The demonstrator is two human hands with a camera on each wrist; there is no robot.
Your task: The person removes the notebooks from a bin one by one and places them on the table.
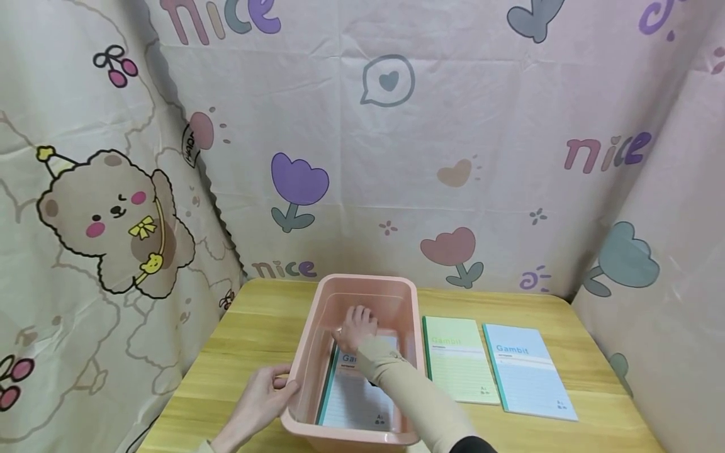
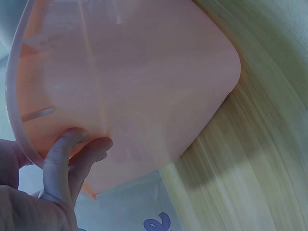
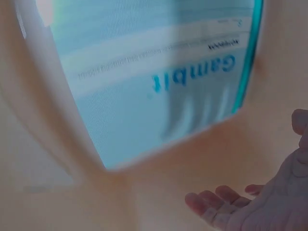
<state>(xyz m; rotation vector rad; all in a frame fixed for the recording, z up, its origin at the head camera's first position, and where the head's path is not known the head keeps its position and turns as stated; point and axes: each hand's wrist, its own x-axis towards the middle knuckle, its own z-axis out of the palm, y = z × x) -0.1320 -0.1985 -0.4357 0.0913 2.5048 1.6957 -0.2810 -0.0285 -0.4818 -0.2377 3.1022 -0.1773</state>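
Note:
My left hand (image 1: 263, 397) grips the near left rim of a pink plastic bin (image 1: 299, 358). In the left wrist view its fingers (image 2: 60, 163) lie against the bin's outer wall, with the thumb at the rim. Inside the bin, a blue "Gambit" notebook (image 1: 351, 399) lies face up on the floor, a teal spine along its left side. Over the notebook's far end, my right hand (image 1: 358, 328) reaches into the bin. The right wrist view shows that hand (image 3: 255, 204) holding nothing, fingers loosely extended, apart from the notebook (image 3: 159, 77). My right forearm hides part of the cover.
To the bin's right, a green notebook (image 1: 461, 362) and another blue notebook (image 1: 531, 371) lie side by side on the wooden table (image 1: 249, 327). A patterned curtain (image 1: 351, 145) hangs behind the table and along both sides.

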